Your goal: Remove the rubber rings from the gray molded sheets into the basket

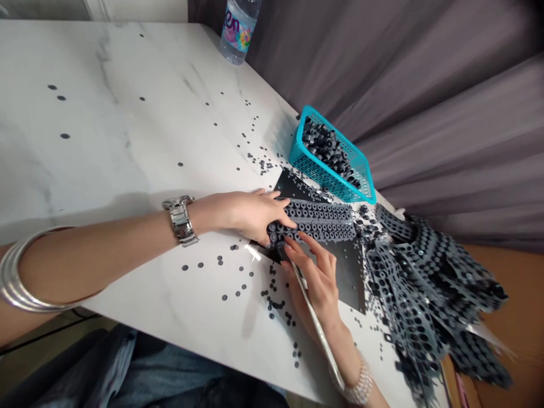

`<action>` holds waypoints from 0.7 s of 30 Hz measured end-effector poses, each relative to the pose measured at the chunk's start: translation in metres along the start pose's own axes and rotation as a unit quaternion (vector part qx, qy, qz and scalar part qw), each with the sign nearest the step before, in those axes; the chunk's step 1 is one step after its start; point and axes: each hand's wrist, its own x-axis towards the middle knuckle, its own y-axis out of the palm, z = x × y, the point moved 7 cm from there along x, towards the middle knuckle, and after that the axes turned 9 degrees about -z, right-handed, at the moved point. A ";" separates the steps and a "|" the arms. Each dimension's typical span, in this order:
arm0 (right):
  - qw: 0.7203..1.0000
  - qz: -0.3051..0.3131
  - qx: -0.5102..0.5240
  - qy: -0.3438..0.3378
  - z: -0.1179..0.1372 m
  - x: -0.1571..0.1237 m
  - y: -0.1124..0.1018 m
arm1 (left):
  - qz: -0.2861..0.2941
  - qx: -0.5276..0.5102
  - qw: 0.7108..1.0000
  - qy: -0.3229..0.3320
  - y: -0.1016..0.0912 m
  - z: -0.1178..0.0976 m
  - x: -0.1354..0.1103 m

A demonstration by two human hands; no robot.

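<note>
Holding a slim pale tool [314, 319] pen-fashion in the right hand [318, 286], at the near left corner of a grey ring-studded sheet [325, 228]. Resting the left hand [259, 216], splayed, on its left end. Probably light, bendy, rubbery; best steadied by the ends. Lying on a black mat [348, 277], stretched along a left-to-right long axis toward heaped perforated strips [442, 272], backed by a turquoise basket [323, 176].

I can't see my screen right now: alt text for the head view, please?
The left hand rests on rows of dark grey rings while the right hand holds a slim tool at their near edge. A turquoise basket of dark parts stands beyond; black discs dot the white table.
</note>
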 end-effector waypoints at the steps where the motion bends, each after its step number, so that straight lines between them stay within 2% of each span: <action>1: 1.000 0.001 0.002 -0.002 0.000 0.000 0.000 | -0.005 0.002 1.000 0.004 0.000 0.001 0.000; 9: 0.999 0.031 0.005 -0.019 0.004 0.005 0.001 | -0.015 0.005 1.000 -0.002 -0.002 0.000 -0.001; 16: 0.990 0.070 -0.089 -0.086 0.014 0.009 0.003 | -0.018 -0.002 1.000 0.002 -0.003 -0.002 -0.002; 21: 0.996 -0.009 -0.090 -0.014 -0.004 0.011 -0.008 | 0.006 -0.010 1.000 -0.013 -0.005 0.001 -0.003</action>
